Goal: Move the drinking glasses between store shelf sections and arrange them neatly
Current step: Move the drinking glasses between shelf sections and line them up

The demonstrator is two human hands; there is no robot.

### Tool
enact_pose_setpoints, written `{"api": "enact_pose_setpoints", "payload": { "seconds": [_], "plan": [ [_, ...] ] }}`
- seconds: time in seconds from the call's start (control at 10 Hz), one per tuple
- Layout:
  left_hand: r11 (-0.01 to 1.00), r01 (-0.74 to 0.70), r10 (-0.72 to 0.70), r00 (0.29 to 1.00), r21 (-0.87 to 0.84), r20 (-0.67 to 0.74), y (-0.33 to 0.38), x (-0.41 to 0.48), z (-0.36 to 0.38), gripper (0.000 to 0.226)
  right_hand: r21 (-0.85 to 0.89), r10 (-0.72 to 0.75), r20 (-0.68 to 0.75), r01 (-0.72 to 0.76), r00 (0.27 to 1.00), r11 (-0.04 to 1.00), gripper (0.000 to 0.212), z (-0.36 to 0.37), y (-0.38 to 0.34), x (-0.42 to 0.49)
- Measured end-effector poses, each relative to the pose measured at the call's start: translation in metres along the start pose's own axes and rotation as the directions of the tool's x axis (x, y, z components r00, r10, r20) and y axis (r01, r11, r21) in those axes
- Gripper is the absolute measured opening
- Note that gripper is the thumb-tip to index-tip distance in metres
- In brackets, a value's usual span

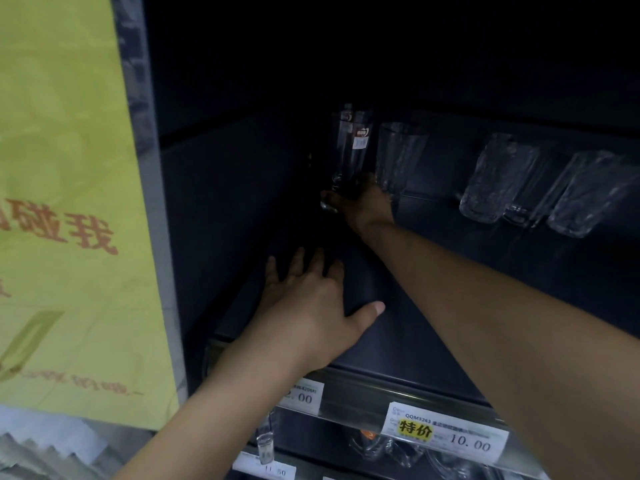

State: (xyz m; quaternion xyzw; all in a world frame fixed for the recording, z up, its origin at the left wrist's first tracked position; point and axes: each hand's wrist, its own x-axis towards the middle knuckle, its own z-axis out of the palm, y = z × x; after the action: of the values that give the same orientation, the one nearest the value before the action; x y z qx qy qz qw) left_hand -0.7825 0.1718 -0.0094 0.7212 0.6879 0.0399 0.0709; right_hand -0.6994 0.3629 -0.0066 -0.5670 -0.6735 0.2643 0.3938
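Observation:
On a dark shelf (398, 327), my right hand (363, 206) reaches deep to the back and grips the base of a tall clear glass (349, 147) with a red sticker. A textured clear glass (398, 154) stands just right of it, touching my hand. Three more textured glasses (498, 178) stand further right in a group. My left hand (311, 299) lies flat on the shelf nearer the front, fingers spread, holding nothing.
A yellow-green poster (69, 202) with red characters covers the panel on the left. Price tags (446, 431) line the shelf's front rail. More glasses (266, 441) stand on the shelf below. The shelf interior is dim.

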Motion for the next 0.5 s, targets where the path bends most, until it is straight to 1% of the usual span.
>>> {"api": "enact_pose_setpoints", "payload": {
  "seconds": [0.2, 0.5],
  "plan": [
    [1.0, -0.001, 0.001, 1.0, -0.004, 0.003, -0.0002, -0.0001, 0.0003, 0.088, -0.067, -0.001, -0.002, 0.001, 1.0, 0.998, 0.074, 0.0001, -0.0009, 0.0029],
    [1.0, 0.0, 0.0, 1.0, -0.012, 0.001, 0.0002, 0.0001, 0.001, 0.088, -0.1, 0.014, -0.004, -0.014, 1.0, 0.995, 0.069, 0.0035, 0.001, 0.0074]
  ]
}}
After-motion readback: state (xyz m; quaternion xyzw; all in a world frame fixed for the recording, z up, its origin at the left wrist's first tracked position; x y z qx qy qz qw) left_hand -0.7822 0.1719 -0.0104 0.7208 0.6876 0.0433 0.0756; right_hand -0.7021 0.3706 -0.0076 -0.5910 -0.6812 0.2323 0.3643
